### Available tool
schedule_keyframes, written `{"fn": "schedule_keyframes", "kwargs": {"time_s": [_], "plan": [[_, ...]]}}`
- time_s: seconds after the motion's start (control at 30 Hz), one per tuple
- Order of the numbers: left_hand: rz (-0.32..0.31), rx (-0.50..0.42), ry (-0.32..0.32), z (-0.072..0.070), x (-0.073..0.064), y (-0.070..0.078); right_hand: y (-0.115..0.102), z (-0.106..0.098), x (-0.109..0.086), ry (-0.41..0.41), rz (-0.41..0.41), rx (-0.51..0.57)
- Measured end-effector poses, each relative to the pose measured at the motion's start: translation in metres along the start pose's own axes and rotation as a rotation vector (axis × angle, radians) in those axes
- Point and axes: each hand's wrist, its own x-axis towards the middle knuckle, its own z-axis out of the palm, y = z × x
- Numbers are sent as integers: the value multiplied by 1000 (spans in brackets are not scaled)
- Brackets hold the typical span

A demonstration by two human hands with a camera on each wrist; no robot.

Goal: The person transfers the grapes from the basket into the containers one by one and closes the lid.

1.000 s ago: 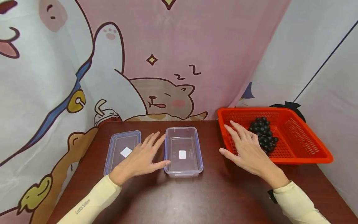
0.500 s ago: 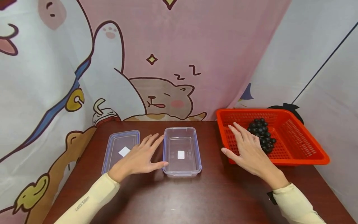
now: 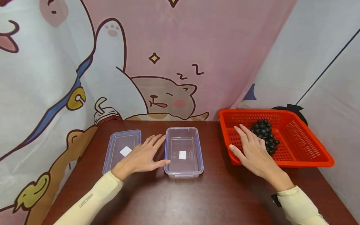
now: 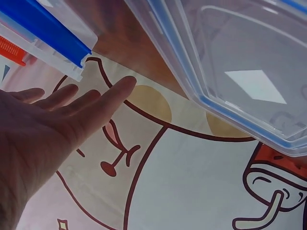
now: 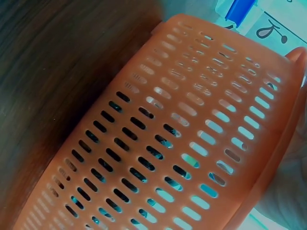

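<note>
My left hand (image 3: 140, 157), fingers straight and spread, is beside the left wall of a clear plastic food container (image 3: 184, 167) with bluish edges. It partly covers a matching lid (image 3: 118, 150) that lies flat on the left. Over the near left rim of a red plastic basket (image 3: 298, 153) reaches my right hand (image 3: 256, 154), its fingers extended and nothing held. A bunch of black grapes (image 3: 262, 129) lies in the basket, partly hidden behind that hand. In the right wrist view, the slotted basket wall (image 5: 144, 139) fills most of the picture, and the hand shows only at the right edge.
A dark reddish-brown table (image 3: 180, 200) carries everything. Behind it hangs a pink and white cartoon curtain (image 3: 225, 56). White square stickers mark the lid and the container's floor. The basket stands at the back right, near the curtain.
My right hand has moved a little right, farther over the basket's rim towards the grapes. The left hand keeps nearly the same place between lid and container.
</note>
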Motion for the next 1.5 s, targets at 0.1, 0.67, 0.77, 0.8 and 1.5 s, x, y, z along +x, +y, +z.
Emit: {"fn": "schedule_keyframes", "kwargs": {"time_s": [0.1, 0.67, 0.77, 0.8, 1.5], "plan": [[13, 10, 9, 1, 0, -2, 2, 0, 0, -4, 13, 5], [5, -18, -5, 5, 1, -9, 10, -1, -6, -17, 58, 12], [2, -24, -15, 6, 0, -10, 10, -2, -6, -16, 60, 14], [2, -28, -19, 6, 0, -10, 11, -2, -6, -17, 63, 14], [-22, -43, -61, 10, 0, -13, 20, -7, -5, -50, 118, -13]]}}
